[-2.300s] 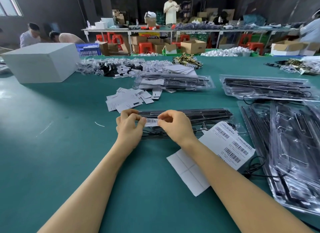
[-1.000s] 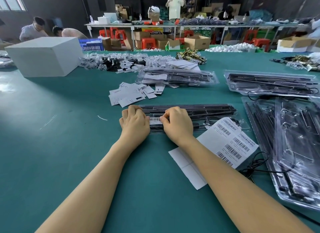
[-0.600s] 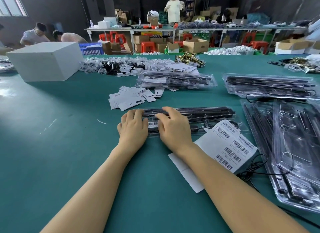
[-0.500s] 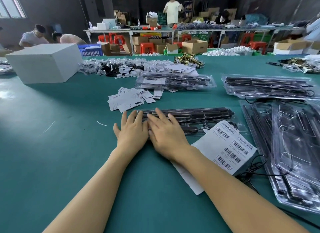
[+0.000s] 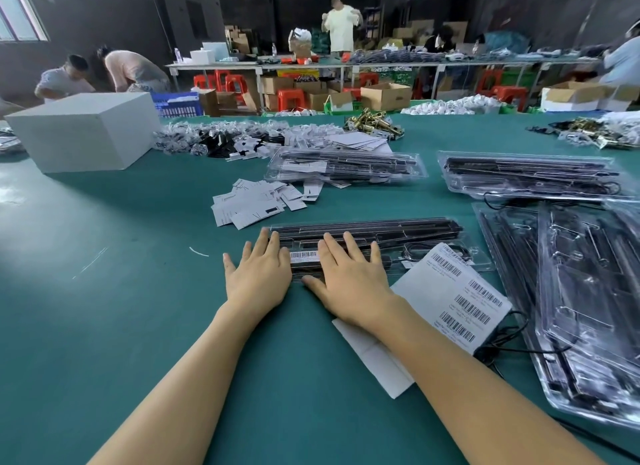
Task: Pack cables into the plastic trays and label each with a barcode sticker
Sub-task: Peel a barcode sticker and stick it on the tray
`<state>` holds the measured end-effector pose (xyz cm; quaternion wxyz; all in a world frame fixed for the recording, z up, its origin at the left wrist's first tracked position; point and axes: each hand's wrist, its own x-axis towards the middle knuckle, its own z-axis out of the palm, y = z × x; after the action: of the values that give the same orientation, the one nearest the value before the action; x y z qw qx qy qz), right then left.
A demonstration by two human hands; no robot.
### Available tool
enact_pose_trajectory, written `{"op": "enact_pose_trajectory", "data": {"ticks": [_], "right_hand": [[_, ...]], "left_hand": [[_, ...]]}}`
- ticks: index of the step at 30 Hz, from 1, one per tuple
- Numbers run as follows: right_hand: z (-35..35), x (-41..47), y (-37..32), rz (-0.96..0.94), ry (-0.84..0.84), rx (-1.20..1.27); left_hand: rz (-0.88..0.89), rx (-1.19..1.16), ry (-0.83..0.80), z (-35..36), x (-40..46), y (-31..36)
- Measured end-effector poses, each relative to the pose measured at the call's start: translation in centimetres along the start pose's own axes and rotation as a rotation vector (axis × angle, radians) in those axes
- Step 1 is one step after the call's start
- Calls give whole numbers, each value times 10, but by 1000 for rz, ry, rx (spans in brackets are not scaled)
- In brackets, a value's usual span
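Your left hand (image 5: 259, 280) and right hand (image 5: 349, 279) press flat on the tray (image 5: 367, 246), fingers straight, flanking the sticker (image 5: 303, 255); labelling looks done, so next fetch another tray.

Tray (image 5: 433, 229) left end under hands (image 5: 304, 277); sticker (image 5: 303, 255) print unreadable.

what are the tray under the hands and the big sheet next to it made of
The tray looks like thin clear moulded plastic, glossy: the dark cables show through it and its ridges catch highlights. The sheet looks like matte white paper, likely label backing, since barcode stickers sit on it.
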<state>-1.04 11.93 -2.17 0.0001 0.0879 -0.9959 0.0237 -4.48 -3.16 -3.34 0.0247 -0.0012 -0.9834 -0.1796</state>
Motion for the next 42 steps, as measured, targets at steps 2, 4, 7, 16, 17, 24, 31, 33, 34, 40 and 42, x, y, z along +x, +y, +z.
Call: {"op": "enact_pose_trajectory", "data": {"ticks": [2,4,7,16,17,24,31,33,34,40,42], "right_hand": [[0,-2,1,35,-13,-2],[0,-4,4,90,-13,-1],[2,-8,14,196,-5,27],[3,-9,18,216,112,74],[1,-10,18,210,140,70],[-15,-16,21,228,653,42],[-58,-17,27,-65,1131,543],[-75,-21,32,-110,1194,760],[-82,-22,35,-78,1222,855],[-74,-14,64,246,940,1843],[-63,-7,72,314,825,2217]], "left_hand": [[6,-11,4,-1,-1,0],[8,-3,10,0,-2,-1],[18,-34,63,-2,-2,0],[-193,-1684,182,-33,-1,-13],[-245,-1850,133,-37,0,-15],[-73,-2355,-282,-44,-7,-9],[-97,-2002,-447,-20,-18,21],[-101,-1910,-424,-18,-18,25],[-104,-1868,-399,-17,-18,26],[-67,-1822,-322,-9,-18,28],[-74,-1856,-310,-7,-17,27]]}}
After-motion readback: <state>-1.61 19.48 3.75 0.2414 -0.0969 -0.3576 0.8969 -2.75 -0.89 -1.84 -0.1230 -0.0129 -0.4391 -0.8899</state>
